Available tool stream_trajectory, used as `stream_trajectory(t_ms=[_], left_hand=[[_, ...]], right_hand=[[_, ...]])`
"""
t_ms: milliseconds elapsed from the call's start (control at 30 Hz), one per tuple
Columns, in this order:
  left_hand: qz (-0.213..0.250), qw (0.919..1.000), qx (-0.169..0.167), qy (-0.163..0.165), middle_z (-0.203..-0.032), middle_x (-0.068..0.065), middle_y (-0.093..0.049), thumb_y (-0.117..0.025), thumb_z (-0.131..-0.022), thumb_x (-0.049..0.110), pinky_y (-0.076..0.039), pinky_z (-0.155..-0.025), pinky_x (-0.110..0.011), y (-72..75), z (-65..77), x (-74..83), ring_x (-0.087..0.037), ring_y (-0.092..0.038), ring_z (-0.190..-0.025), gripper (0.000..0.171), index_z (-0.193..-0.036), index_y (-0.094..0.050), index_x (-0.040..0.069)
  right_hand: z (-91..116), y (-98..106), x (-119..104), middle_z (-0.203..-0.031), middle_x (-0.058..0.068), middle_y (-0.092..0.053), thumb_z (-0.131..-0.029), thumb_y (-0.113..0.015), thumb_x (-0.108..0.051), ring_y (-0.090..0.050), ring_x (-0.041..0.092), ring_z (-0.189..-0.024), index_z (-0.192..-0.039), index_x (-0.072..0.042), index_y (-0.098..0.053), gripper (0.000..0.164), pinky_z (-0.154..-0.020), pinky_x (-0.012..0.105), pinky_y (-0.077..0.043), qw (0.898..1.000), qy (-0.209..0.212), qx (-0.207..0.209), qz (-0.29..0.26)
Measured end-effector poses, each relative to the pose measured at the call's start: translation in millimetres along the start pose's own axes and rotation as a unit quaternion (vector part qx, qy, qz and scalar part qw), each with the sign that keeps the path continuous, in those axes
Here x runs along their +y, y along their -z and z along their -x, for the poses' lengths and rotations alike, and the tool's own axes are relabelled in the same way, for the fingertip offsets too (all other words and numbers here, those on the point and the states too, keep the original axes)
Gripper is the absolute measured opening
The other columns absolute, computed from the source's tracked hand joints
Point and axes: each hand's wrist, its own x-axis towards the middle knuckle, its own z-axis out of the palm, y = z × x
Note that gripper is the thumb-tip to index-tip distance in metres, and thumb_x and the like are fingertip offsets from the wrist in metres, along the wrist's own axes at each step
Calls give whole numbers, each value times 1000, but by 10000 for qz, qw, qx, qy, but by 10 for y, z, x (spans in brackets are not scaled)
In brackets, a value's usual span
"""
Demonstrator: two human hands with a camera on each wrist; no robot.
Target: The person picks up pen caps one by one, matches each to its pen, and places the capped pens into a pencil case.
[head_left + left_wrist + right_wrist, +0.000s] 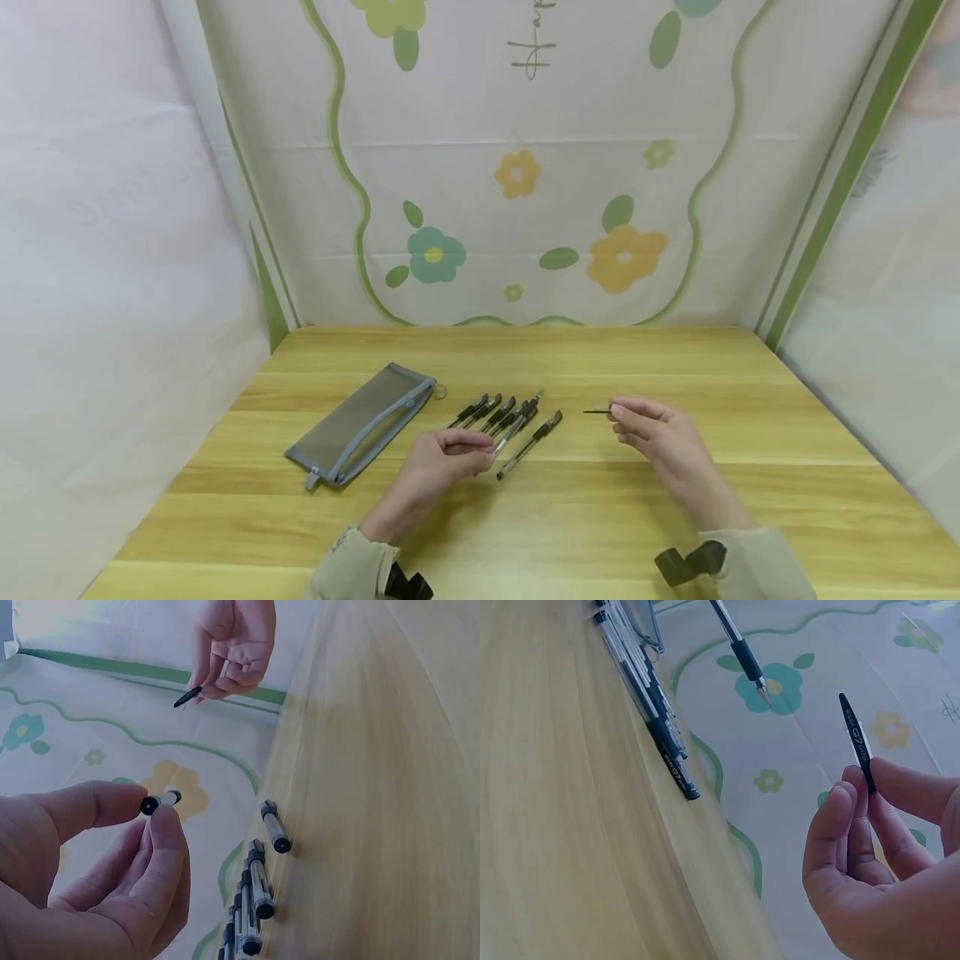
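Note:
My left hand (pixel 442 462) pinches an uncapped gel pen (pixel 744 654) by its rear end, between thumb and fingers. Its bare tip and black grip point away from that hand. Off to the right, my right hand (pixel 663 433) pinches a black pen cap (pixel 856 742) with a clip and white lettering. The pen and cap are apart, both above the table. Beneath and beyond the left hand lie several capped clear pens (pixel 630 664) in a row. One more capped pen (pixel 531 446) lies just right of them.
A grey mesh zip pouch (pixel 352 421) with blue edging lies on the wooden table (pixel 600 508), left of the pens. Its zip side faces them. White flowered cloth (pixel 465 175) hangs behind the table and along both sides.

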Motion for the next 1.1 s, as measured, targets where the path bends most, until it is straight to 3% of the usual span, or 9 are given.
stream_trajectory(t_ms=[233, 533, 733, 1100], left_hand=[[-363, 9992, -89, -162, -102, -14, -72, -77, -84, 5, -55, -85, -35, 15, 10, 21, -26, -68, -95, 26, -108, -71, -4], [-709, 9960, -466, -265, -105, -17, -71, -77, -84, 5, -55, -84, -33, 27, 22, 34, -27, -68, -95, 24, -108, -73, 1], [-853, 9934, -695, -319, -103, -15, -71, -77, -85, 5, -56, -81, -32, 29, 19, 31, -27, -69, -92, 24, -108, -73, 1], [-1200, 9872, -962, -430, -100, -8, -72, -77, -85, 9, -55, -81, -31, 37, 8, 26, -25, -68, -89, 20, -105, -74, 6]], right_hand=[[-16, -17, 43, -109, 11, -67, -92, -71, -12, -64, 20, -92, -117, 3, -67, 29, -90, 37, -53, 10000, 78, 53, -34], [-55, -73, 132, -111, 15, -67, -89, -75, -11, -66, 21, -90, -110, -3, -72, 23, -90, 40, -53, 9995, -3, 210, 247], [-71, -90, 151, -110, 13, -67, -88, -76, -16, -64, 31, -98, -114, -1, -70, 31, -91, 43, -53, 9983, 21, 305, 497], [-76, -129, 174, -113, 17, -66, -88, -76, -15, -63, 33, -99, -117, -1, -69, 32, -89, 42, -54, 9970, 55, 326, 700]])
